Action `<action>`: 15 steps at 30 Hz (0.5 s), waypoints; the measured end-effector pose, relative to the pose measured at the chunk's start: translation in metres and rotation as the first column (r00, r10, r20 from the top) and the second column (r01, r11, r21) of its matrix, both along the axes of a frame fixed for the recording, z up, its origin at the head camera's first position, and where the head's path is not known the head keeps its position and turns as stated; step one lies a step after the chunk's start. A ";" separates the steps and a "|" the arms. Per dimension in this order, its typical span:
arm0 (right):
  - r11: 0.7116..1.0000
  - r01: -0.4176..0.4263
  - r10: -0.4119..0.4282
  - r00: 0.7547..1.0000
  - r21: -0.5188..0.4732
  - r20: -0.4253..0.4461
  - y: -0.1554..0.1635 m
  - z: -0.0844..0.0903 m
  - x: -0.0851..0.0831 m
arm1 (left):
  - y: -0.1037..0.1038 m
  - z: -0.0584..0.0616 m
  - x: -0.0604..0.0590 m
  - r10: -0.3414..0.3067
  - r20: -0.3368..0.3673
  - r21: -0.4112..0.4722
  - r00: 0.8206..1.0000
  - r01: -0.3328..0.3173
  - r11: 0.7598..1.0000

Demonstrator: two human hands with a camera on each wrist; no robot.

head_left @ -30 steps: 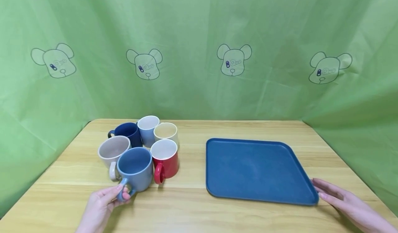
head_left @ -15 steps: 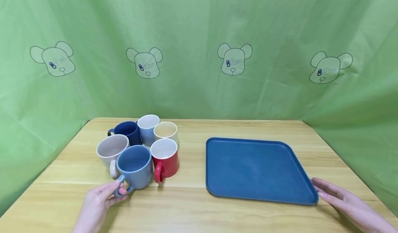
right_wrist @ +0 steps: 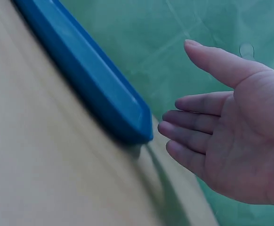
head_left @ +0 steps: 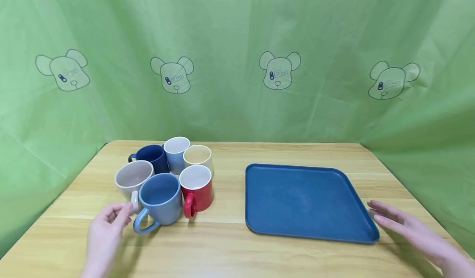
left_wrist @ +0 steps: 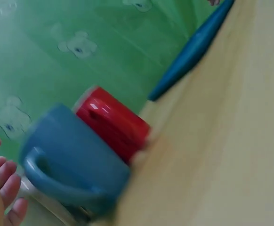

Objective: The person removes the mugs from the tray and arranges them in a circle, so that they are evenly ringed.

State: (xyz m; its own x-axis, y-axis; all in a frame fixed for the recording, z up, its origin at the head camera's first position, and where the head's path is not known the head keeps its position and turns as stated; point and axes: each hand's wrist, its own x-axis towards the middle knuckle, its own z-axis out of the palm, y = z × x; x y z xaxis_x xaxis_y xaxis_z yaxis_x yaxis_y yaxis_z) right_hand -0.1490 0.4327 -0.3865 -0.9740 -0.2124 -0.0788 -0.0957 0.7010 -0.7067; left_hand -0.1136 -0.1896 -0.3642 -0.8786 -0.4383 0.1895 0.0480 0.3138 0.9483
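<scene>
**Hands beside the mugs and the tray**

Mugs stand in a tight cluster toward the left side of the tabletop, six of them, all upright. The light blue mug (head_left: 160, 199) sits at the front of the group, its handle pointing toward the near left, with the red mug (head_left: 196, 191) touching its right side and the beige mug (head_left: 132, 181) just behind its left. Further back are the navy mug (head_left: 150, 157), a pale blue mug (head_left: 176, 152) and a cream mug (head_left: 198, 157).

The left hand (head_left: 104, 234) hovers near the front edge, just left of the light blue mug's handle, fingers loosely curled and holding nothing (the wrist view shows a gap between the fingertips (left_wrist: 5, 181) and the handle, though that picture is blurred).

The blue tray (head_left: 304, 201) lies flat on the right half of the tabletop, well apart from the mugs. The right hand (head_left: 408, 228) is beside the tray's near right corner, released, with fingers (right_wrist: 193, 125) straight and close to the tray's rim but apart from it.

A green cloth (head_left: 237, 43) printed with bear heads hangs behind the tabletop (head_left: 222, 249).
</scene>
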 end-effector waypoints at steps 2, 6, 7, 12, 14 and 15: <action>1.000 -0.007 0.007 1.000 -0.008 -0.001 -0.006 0.009 -0.004 | 0.005 0.013 -0.001 0.040 -0.056 -0.028 0.998 -0.042 0.999; 1.000 -0.026 0.026 0.999 -0.008 -0.046 -0.023 0.028 -0.012 | 0.019 0.041 -0.005 -0.015 -0.154 -0.076 0.988 0.004 0.997; 0.999 -0.030 0.030 0.998 -0.011 -0.054 -0.029 0.033 -0.014 | 0.024 0.048 -0.006 -0.051 -0.171 -0.079 0.984 0.038 0.996; 0.998 -0.057 0.056 0.996 -0.019 -0.068 -0.069 0.060 -0.026 | 0.060 0.079 -0.015 -0.239 -0.221 -0.079 0.946 0.227 0.971; 0.998 -0.064 0.062 0.995 -0.021 -0.077 -0.087 0.069 -0.032 | 0.077 0.087 -0.021 -0.299 -0.223 -0.094 0.928 0.285 0.954; 0.997 -0.068 0.066 0.994 -0.019 -0.091 -0.096 0.072 -0.035 | 0.085 0.091 -0.024 -0.326 -0.220 -0.096 0.920 0.312 0.945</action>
